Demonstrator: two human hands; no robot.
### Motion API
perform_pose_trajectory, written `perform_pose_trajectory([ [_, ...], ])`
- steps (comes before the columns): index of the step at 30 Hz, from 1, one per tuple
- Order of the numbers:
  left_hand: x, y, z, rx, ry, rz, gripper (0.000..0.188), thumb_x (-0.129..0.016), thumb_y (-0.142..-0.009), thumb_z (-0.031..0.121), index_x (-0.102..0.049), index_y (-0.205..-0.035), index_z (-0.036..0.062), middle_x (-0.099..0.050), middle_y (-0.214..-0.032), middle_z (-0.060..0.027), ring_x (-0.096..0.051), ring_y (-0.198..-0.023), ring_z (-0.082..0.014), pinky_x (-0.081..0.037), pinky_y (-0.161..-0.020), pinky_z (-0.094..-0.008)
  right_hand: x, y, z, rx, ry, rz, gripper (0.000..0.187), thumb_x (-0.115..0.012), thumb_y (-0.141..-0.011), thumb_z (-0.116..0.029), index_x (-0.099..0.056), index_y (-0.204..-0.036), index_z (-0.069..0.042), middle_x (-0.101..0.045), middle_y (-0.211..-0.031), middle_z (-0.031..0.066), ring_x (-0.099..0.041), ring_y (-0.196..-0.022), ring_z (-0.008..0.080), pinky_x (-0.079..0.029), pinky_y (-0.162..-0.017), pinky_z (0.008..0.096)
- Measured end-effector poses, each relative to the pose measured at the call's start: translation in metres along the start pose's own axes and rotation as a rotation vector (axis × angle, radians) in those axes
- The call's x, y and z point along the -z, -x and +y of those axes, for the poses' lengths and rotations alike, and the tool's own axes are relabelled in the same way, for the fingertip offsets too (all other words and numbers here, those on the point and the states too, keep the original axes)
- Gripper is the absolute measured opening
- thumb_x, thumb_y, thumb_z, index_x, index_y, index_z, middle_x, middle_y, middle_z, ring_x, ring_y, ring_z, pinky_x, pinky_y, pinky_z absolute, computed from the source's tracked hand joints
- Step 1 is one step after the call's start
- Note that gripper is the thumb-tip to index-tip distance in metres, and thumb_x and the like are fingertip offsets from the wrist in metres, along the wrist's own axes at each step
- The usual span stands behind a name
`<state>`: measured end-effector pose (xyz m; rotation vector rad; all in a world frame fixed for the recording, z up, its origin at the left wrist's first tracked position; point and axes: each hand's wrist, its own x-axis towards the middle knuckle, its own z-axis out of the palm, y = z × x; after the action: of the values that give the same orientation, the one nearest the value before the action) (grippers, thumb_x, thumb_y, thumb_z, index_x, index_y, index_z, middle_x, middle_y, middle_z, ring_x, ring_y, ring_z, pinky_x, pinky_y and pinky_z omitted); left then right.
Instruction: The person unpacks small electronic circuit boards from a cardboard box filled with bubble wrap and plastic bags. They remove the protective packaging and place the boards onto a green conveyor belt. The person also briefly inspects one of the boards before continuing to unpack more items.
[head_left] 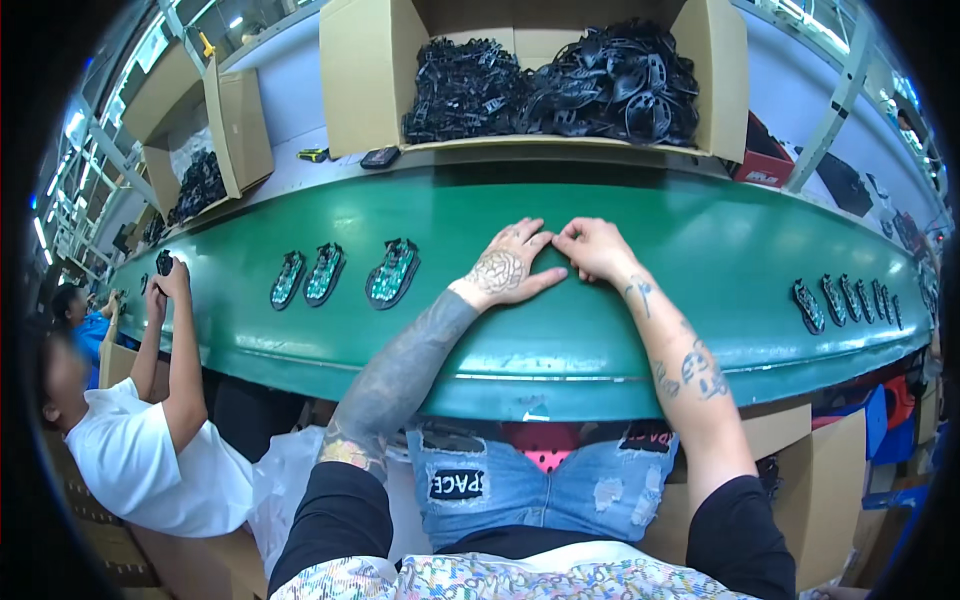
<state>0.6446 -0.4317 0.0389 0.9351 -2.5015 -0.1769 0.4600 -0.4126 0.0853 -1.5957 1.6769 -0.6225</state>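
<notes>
The nearest oval piece (392, 273), black-rimmed with a green face, lies flat on the green worktop (725, 260), at 9 o'clock from the hands and apart from them. Two similar pieces (306, 275) lie beyond it, also towards 9 o'clock, and a row of like pieces (850, 300) sits well off at 3 o'clock. The worktop is glossy and looks bowed through the wide lens.

Behind it at 12 o'clock stands a large open carton (732, 80) heaped with black parts (550, 85); a small dark device (380, 158) rests at 10 o'clock and a red box (765, 165) at 2 o'clock. A co-worker in a white top (160, 460) sits at 8 o'clock, with raised hands holding a dark piece (165, 263).

The left forearm reaches in from 7 o'clock, the right from 5 o'clock. The left hand (510, 265) lies palm down over the worktop, its fingers pointing towards 1 o'clock, slightly parted, the thumb held well away from them. The right hand (597, 248) is curled, thumb and forefinger drawn together just beside the left fingertips; whether anything small sits between them I cannot tell.
</notes>
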Motion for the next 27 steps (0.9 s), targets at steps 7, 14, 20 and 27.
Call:
perform_pose_trajectory([
  [7, 0.012, 0.026, 0.007, 0.037, 0.074, -0.050, 0.057, -0.059, -0.087, 0.043, -0.050, -0.127, 0.0040, -0.041, -0.139, -0.0210, -0.034, -0.133, -0.0358, -0.026, -0.111, -0.0442, -0.015, 0.018, 0.010, 0.249, 0.059, 0.068, 0.023, -0.065, -0.083, -0.028, -0.069, -0.089, -0.006, -0.064, -0.065, 0.0078, -0.060, -0.058, 0.0176, -0.048, -0.058, 0.0310],
  [14, 0.022, 0.027, 0.016, 0.004, -0.021, -0.098, 0.059, -0.055, -0.088, 0.041, -0.046, -0.131, 0.0013, -0.038, -0.140, -0.0234, -0.034, -0.133, -0.0367, -0.026, -0.110, -0.0457, -0.010, 0.014, 0.011, 0.312, 0.075, 0.050, 0.023, -0.066, -0.083, -0.029, -0.069, -0.090, -0.006, -0.068, -0.072, 0.0084, -0.066, -0.065, 0.0178, -0.051, -0.060, 0.0287],
  [20, 0.022, 0.024, 0.024, 0.000, -0.066, -0.148, 0.062, -0.055, -0.089, 0.038, -0.041, -0.135, -0.0002, -0.033, -0.143, -0.0246, -0.029, -0.135, -0.0383, -0.024, -0.111, -0.0470, -0.005, 0.016, 0.011, 0.330, 0.103, 0.080, 0.022, -0.064, -0.084, -0.028, -0.068, -0.087, -0.007, -0.066, -0.069, 0.0097, -0.065, -0.063, 0.0230, -0.051, -0.060, 0.0330],
  [27, 0.024, 0.024, 0.028, -0.015, -0.065, -0.188, 0.064, -0.053, -0.090, 0.040, -0.038, -0.137, -0.0004, -0.030, -0.145, -0.0242, -0.027, -0.136, -0.0380, -0.023, -0.112, -0.0470, -0.007, 0.025, 0.009, 0.305, 0.209, 0.122, 0.023, -0.061, -0.085, -0.030, -0.065, -0.088, -0.008, -0.066, -0.071, 0.0081, -0.064, -0.067, 0.0260, -0.051, -0.063, 0.0369],
])
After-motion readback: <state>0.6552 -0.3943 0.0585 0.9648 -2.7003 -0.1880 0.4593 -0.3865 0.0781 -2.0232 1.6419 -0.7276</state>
